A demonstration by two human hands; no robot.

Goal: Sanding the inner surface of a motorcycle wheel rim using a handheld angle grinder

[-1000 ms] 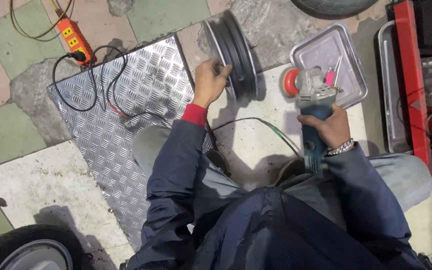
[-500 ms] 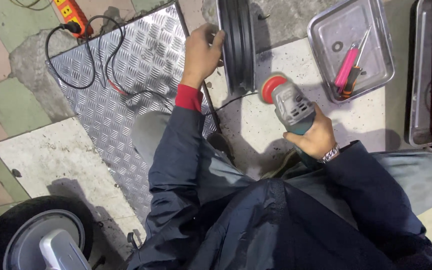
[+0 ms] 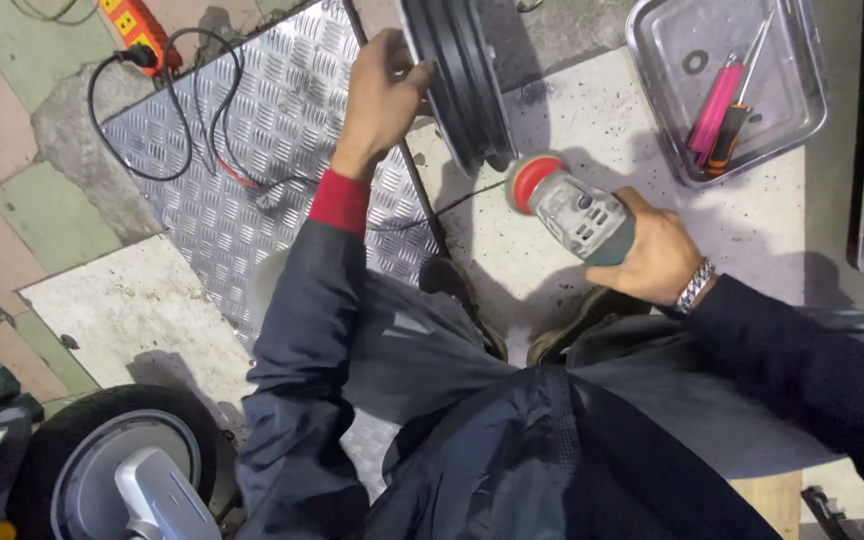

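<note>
Between my 2 hands, my left hand (image 3: 382,95) grips the near edge of the dark wheel rim (image 3: 462,75), which stands upright on the far floor; it looks heavy and rigid (best held by the rim). My right hand (image 3: 657,255) clasps the grinder (image 3: 572,210), probably weighty, around its body.

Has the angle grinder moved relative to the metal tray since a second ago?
Yes. The angle grinder has left the metal tray and now sits closer to the wheel rim.

Metal tray (image 3: 787,140) with pink and orange screwdrivers (image 3: 720,110) beyond right hand; orange power strip (image 3: 139,28), black cable (image 3: 167,130) left of left hand.
</note>
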